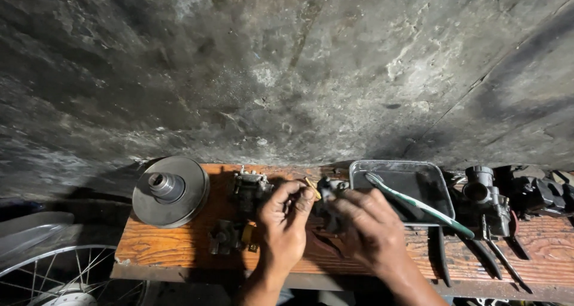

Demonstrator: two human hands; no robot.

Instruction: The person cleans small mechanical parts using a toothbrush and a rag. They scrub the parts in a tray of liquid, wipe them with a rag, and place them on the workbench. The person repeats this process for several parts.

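Concrete wall, stained and grey, fills most of your view above a worn wooden bench. Your left hand pinches a small brass piece; your right hand closes on a dark metal part, mostly hidden under your fingers.

A: How many hands are over the wooden bench?
B: Two, a left hand and a right hand.
A: And the rest?
B: One round grey metal pulley disc, one rectangular metal tray, one green-and-white toothbrush, one spoked wheel.
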